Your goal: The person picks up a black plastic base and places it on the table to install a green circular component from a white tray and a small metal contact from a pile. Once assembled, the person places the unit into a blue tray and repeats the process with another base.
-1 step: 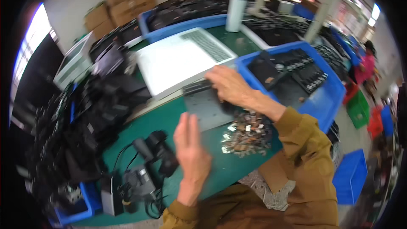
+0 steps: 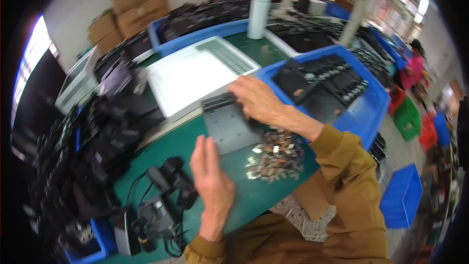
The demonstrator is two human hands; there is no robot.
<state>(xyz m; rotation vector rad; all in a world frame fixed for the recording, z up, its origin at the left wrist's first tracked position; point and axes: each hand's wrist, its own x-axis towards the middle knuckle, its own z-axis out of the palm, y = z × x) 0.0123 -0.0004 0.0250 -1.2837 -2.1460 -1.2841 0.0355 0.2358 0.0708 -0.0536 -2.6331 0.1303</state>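
Note:
A flat dark-grey panel (image 2: 229, 127) with a black bar along its far edge lies on the green tabletop (image 2: 195, 142). My right hand (image 2: 259, 100) is curled over its far right part, fingertips at the black bar; a dark patch under the palm is hard to make out. My left hand (image 2: 212, 181) is raised off the panel's near left corner, palm turned inward, fingers stretched, holding nothing. Right of the panel is a heap of small metal pieces (image 2: 276, 159), partly under my right forearm.
Behind the panel lies a white laptop-like casing (image 2: 190, 78). At right, a blue tray (image 2: 364, 120) holds black panels. A white cylinder (image 2: 259, 17) stands at the back. Black adapters with cables (image 2: 159, 215) and piled black parts (image 2: 107, 142) are at left. A person (image 2: 413, 71) is far right.
The whole view has shifted slightly, so things sit a little further left. More of the grey panel's surface shows clearly. Both hands keep nearly the same pose.

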